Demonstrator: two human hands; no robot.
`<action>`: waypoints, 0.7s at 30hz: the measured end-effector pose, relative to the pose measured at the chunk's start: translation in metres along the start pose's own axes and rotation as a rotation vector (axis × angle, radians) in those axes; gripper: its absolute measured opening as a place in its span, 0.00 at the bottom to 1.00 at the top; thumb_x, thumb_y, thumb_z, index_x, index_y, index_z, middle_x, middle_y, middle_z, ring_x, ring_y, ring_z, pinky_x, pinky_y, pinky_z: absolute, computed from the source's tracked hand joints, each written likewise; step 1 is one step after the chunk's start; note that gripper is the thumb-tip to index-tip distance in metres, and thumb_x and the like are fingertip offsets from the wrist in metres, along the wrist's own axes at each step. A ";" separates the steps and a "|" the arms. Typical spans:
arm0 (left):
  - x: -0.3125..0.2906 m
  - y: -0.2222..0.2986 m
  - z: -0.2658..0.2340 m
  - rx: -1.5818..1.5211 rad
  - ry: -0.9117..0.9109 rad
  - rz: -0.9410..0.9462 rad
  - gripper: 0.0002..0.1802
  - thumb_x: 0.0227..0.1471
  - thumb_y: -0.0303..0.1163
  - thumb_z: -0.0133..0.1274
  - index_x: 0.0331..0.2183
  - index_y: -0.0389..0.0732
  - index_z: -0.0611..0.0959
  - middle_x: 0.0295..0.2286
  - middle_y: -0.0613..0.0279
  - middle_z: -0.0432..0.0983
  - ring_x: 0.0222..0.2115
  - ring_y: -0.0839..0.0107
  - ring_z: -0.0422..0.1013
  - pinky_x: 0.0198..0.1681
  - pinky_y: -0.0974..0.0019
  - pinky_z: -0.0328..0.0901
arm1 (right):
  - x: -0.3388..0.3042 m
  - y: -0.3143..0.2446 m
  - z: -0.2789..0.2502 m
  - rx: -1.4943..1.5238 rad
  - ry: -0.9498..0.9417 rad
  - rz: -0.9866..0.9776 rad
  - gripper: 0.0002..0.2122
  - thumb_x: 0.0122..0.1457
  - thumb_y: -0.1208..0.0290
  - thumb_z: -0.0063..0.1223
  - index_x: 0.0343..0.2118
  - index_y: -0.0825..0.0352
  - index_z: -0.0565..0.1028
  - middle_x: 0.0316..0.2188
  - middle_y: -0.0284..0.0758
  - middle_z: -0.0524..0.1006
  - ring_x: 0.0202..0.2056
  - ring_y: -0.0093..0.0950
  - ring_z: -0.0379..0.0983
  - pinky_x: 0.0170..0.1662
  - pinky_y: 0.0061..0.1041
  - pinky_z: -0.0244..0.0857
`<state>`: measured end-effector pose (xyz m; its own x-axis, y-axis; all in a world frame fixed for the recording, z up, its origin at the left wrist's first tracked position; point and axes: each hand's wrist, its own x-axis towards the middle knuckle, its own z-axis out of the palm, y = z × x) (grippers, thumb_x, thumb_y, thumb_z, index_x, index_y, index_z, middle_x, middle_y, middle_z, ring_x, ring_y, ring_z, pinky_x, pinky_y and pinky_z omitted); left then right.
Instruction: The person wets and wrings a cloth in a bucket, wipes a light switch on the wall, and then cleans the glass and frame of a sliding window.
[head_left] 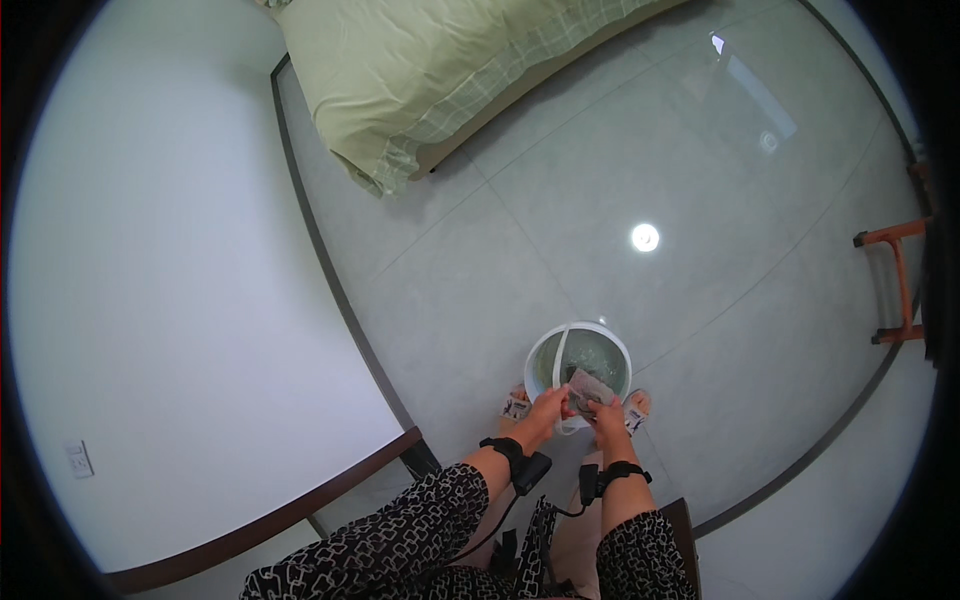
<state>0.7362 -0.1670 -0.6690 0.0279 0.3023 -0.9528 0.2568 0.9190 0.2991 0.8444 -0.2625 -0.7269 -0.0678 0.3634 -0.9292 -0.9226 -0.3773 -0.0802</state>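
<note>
Over the mouth of a white round bucket (629, 368), between the wearer's feet, a grey cleaning cloth (590, 388) is held in both hands. The grip of the left hand (549, 408) is closed on the cloth's left edge; that of the right hand (605, 414) is closed too, its thumb laid over the near right part. The cloth looks folded, though at this size it could pass for a flat sponge. Holding it above the opening presumably lets drips fall back into the water (597, 350) rather than onto the floor. The bucket's white handle (559, 360) stands up across the left side of the opening, close by the left hand. Setting the bucket between the patterned slippers (515, 406) probably keeps it within easy reach of a bent body.

The bucket rests on glossy grey floor tiles (500, 270), whose thin joints show and which mirror a bright ceiling light. A bed (420, 70) with a pale green cover and a checked border fills the upper left. A dark skirting strip (345, 300) runs along the foot of the white wall (190, 270), which carries a socket (79, 459). At the far right stand orange furniture legs (902, 280).
</note>
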 end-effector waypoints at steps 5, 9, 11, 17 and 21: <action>0.017 -0.004 -0.088 0.939 0.615 0.308 0.21 0.57 0.43 0.54 0.42 0.34 0.76 0.32 0.49 0.79 0.35 0.51 0.76 0.42 0.52 0.69 | -0.007 0.005 0.026 -0.055 -0.132 -0.067 0.23 0.56 0.84 0.51 0.57 0.64 0.66 0.51 0.38 0.73 0.49 0.35 0.74 0.50 0.35 0.72; 0.010 0.007 -0.076 0.908 1.159 0.398 0.25 0.54 0.43 0.54 0.45 0.31 0.78 0.38 0.40 0.78 0.40 0.48 0.75 0.47 0.47 0.67 | -0.018 0.004 0.014 -0.060 -0.142 -0.143 0.23 0.56 0.84 0.52 0.56 0.65 0.66 0.51 0.37 0.73 0.51 0.34 0.73 0.53 0.34 0.71; 0.005 0.028 -0.046 0.736 0.776 0.285 0.27 0.53 0.44 0.55 0.47 0.32 0.77 0.42 0.41 0.77 0.43 0.50 0.74 0.48 0.48 0.67 | -0.020 -0.003 0.004 -0.036 -0.148 -0.270 0.24 0.55 0.84 0.53 0.57 0.65 0.66 0.52 0.36 0.73 0.52 0.33 0.72 0.54 0.31 0.68; -0.040 0.048 0.020 0.034 0.147 -0.121 0.24 0.56 0.43 0.55 0.49 0.37 0.78 0.47 0.51 0.76 0.47 0.58 0.73 0.52 0.54 0.69 | -0.078 -0.033 0.026 -0.055 -0.266 -0.235 0.24 0.53 0.83 0.54 0.56 0.66 0.68 0.49 0.35 0.74 0.52 0.30 0.71 0.57 0.28 0.63; -0.002 0.079 -0.031 -0.192 -0.125 -0.162 0.22 0.59 0.34 0.48 0.54 0.38 0.74 0.49 0.54 0.75 0.49 0.60 0.73 0.58 0.52 0.65 | -0.072 -0.037 0.065 -0.034 -0.370 -0.224 0.23 0.53 0.78 0.56 0.54 0.67 0.68 0.47 0.32 0.75 0.50 0.27 0.71 0.53 0.27 0.64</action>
<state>0.7270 -0.0872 -0.6423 0.1237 0.1248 -0.9844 0.0798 0.9876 0.1353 0.8590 -0.2192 -0.6332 -0.0042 0.7182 -0.6959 -0.9173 -0.2799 -0.2833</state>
